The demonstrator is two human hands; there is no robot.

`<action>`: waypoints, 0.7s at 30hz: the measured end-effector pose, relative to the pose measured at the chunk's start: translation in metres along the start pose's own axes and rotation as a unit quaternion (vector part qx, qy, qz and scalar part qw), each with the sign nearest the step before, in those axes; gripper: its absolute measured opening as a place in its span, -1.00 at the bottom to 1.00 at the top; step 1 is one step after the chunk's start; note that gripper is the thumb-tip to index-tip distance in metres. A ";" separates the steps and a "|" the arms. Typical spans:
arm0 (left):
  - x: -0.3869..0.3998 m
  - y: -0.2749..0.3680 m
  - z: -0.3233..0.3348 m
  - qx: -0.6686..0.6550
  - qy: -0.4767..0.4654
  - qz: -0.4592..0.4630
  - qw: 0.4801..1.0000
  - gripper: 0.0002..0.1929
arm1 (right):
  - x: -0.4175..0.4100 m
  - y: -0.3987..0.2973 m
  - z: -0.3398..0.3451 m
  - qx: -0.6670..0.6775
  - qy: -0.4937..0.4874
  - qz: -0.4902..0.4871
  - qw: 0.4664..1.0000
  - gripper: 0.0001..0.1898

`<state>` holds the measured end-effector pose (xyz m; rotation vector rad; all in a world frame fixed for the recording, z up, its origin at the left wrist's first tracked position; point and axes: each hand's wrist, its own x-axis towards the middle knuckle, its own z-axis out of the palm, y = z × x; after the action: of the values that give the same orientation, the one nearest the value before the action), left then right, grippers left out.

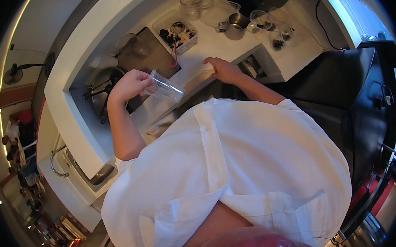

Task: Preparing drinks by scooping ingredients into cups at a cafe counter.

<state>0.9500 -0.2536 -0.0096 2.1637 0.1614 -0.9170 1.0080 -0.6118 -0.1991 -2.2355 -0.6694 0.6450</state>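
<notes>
My left hand (pixel 131 86) grips a clear plastic cup (pixel 167 88) near one end. The cup is tilted on its side above the counter's front edge, and I see nothing in it. Over the white counter (pixel 206 50) is my right hand (pixel 225 70), holding nothing, with its index finger stretched out; whether it touches the counter I cannot tell. Beyond both hands stands a clear plastic tub (pixel 186 47) of dark and pale pieces. A small strainer with a red handle (pixel 173 58) lies across it, the handle hanging over the near rim.
A steel pitcher (pixel 237 25), a clear measuring jug (pixel 191 6) and several clear cups with dark pieces (pixel 277 44) stand farther back. Left are a steel bowl (pixel 98 90) with a black stand on it and a sink (pixel 99 178). A black cabinet (pixel 338 85) rises at right.
</notes>
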 end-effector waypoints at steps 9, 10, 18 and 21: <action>0.007 -0.017 -0.001 -0.018 -0.030 0.010 0.999 -0.75 | 0.000 0.002 0.002 -0.015 0.006 -0.024 1.000 -0.35; 0.008 -0.021 -0.001 -0.036 -0.052 0.029 0.998 -0.74 | 0.001 0.000 -0.001 -0.018 0.000 -0.019 1.000 -0.37; 0.023 -0.019 0.024 -0.093 -0.081 0.056 0.991 -0.70 | 0.006 -0.055 -0.004 0.226 -0.140 0.069 0.962 -0.11; 0.038 -0.032 0.051 -0.193 -0.090 0.075 0.974 -0.66 | 0.001 -0.094 0.009 0.017 -0.047 -0.106 0.993 0.00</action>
<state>0.9370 -0.2728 -0.0770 1.7024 0.0778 -0.9067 0.9777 -0.5487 -0.1361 -2.0766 -0.9204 0.6519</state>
